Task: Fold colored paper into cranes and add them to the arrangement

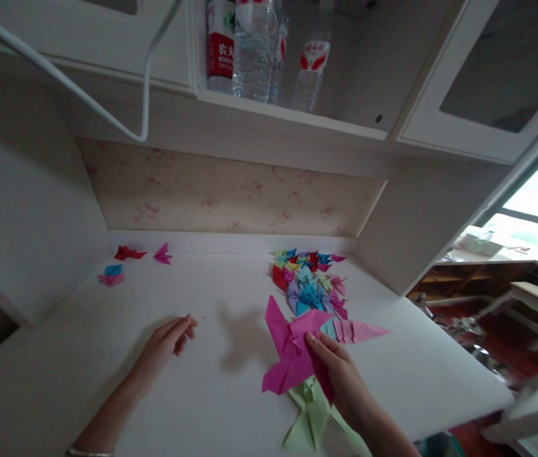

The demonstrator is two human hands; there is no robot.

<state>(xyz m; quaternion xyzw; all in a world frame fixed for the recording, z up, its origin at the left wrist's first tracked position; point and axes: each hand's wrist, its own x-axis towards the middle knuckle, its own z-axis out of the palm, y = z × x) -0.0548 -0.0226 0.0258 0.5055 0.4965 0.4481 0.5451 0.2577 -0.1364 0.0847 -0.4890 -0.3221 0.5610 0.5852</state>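
A bright pink origami pinwheel point(292, 346) is raised over the white desktop, pinched at its right side by my right hand point(340, 368). Partly behind it lies a pale green folded-paper piece point(314, 416). Beyond the pinwheel, a pale pink pleated paper piece point(359, 331) points right. My left hand point(166, 343) hovers at or just over the desk, left of the pinwheel, fingers loosely curled in with nothing visible in them. A blue paper flower point(311, 297) sits among the colourful origami behind the pinwheel.
Several small origami pieces point(309, 259) are clustered at the back right. A red piece point(129, 252), a pink one point(162, 254) and a blue-and-pink one point(112, 275) lie back left. Overhead, a shelf point(288, 114) holds bottles point(254, 54); a white cable point(82, 98) hangs down.
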